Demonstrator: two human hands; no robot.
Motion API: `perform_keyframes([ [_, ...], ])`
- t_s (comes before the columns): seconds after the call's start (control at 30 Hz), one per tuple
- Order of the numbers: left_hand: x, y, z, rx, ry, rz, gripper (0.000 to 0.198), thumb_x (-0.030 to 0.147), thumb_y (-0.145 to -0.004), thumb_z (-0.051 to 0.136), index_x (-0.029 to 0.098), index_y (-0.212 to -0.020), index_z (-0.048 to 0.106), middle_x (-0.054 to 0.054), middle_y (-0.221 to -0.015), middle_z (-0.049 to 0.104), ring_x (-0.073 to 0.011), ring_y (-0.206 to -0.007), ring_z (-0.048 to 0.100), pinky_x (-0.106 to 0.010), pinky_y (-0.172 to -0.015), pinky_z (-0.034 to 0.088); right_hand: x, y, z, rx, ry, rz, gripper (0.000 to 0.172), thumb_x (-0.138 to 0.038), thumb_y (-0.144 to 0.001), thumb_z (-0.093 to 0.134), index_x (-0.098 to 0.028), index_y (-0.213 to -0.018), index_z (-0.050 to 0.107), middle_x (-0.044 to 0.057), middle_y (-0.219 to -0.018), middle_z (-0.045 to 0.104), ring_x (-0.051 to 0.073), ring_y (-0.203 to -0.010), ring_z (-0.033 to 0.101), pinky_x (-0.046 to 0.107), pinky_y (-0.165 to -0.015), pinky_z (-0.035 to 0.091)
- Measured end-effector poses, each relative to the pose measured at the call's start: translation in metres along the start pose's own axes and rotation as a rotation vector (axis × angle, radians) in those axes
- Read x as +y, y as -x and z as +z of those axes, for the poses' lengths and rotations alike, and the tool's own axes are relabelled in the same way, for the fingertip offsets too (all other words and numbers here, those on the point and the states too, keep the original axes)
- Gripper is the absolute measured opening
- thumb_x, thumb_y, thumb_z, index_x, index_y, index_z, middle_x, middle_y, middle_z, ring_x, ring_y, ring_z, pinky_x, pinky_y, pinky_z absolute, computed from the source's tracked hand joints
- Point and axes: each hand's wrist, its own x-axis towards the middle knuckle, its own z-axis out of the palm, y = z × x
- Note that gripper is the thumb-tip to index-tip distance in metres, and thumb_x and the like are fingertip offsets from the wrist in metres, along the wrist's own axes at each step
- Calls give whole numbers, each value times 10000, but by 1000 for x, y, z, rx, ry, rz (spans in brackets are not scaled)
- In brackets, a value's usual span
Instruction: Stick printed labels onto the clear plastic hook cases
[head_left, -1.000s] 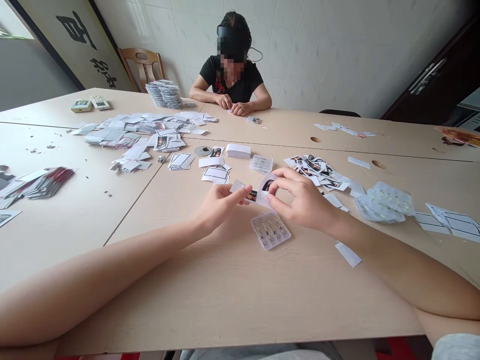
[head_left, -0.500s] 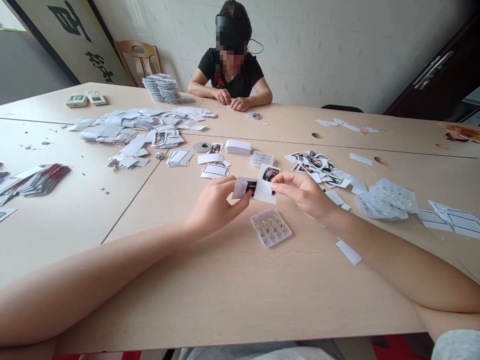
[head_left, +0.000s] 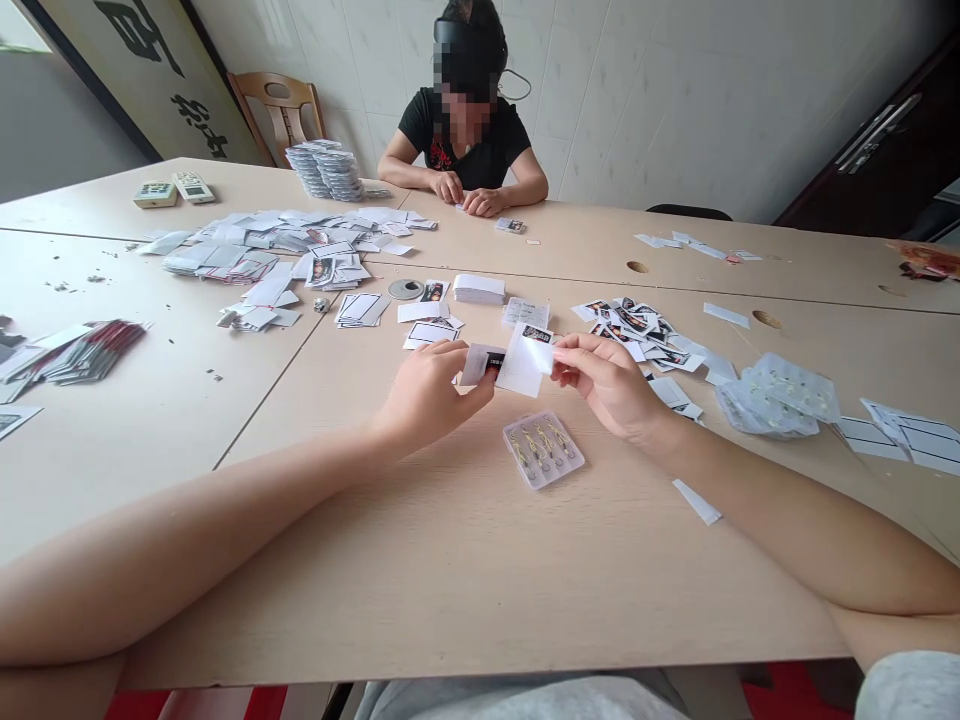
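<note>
Swung over to lean leftward since the earlier frame, the white paper slip (head_left: 521, 360) now slants across the small dark-printed card (head_left: 480, 365), straight ahead at 12 o'clock. Beneath everything spreads a pale beige wooden table (head_left: 525, 590). A seated co-worker (head_left: 465, 120) in a black shirt sits at the far edge at 12 o'clock, near a tall stack of clear plastic trays (head_left: 324, 170) at 11 o'clock. Scattered white paper offcuts (head_left: 630, 325) lie at 1 o'clock, and crumpled clear blister sheets (head_left: 780, 395) at 2 o'clock. The left hand (head_left: 427, 395) grips the card between thumb and fingers; the right hand (head_left: 607, 385) pinches the slip's edge. A small clear tray of gold-coloured pieces (head_left: 543, 449) rests just below them, untouched.
</note>
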Motion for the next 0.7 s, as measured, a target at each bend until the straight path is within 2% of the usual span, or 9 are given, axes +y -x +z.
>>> perform_keyframes([
  [0.13, 0, -1, -2, -52, 97, -120, 206, 327, -814, 509, 175, -735, 623, -11, -739, 622, -129, -637, 517, -256, -576, 347, 5, -2, 0, -5, -43, 55, 124, -299, -735, 636, -182, -708, 605, -11, -687, 556, 105, -638, 512, 254, -616, 390],
  [0.27, -1, -3, -3, -112, 208, -242, 205, 332, -785, 523, 170, -750, 644, -7, -712, 630, -137, -628, 525, -261, -564, 350, 13, -1, 0, 50, 90, -73, 133, -301, -756, 621, -183, -699, 600, -30, -617, 511, 98, -586, 461, 258, -611, 386],
  [0.4, -3, -6, -3, -136, 282, -425, 204, 327, -728, 552, 160, -615, 584, 7, -584, 548, -128, -552, 469, -261, -510, 315, 18, -1, -2, 69, 124, -176, 120, -313, -763, 631, -198, -733, 616, -28, -629, 532, 110, -600, 496, 270, -631, 423],
  [0.5, -4, -7, -2, -103, 216, -410, 222, 322, -708, 560, 167, -551, 530, 23, -523, 488, -122, -535, 430, -289, -573, 344, 19, -1, -1, 28, 146, -234, 121, -320, -780, 615, -207, -736, 610, -6, -707, 582, 120, -633, 534, 288, -660, 456],
  [0.6, -5, -6, 0, -87, 133, -330, 210, 314, -715, 546, 171, -561, 540, 24, -535, 522, -135, -577, 461, -362, -746, 367, 19, 0, 0, -10, 176, -250, 143, -338, -807, 583, -205, -755, 588, 23, -845, 633, 124, -663, 566, 298, -663, 467],
  [0.7, -7, -4, 2, -95, 37, -244, 211, 322, -739, 514, 175, -590, 546, 18, -580, 566, -146, -621, 494, -413, -852, 317, 21, 1, 1, -23, 192, -234, 158, -354, -838, 547, -201, -803, 563, 19, -791, 637, 134, -688, 590, 290, -648, 459],
])
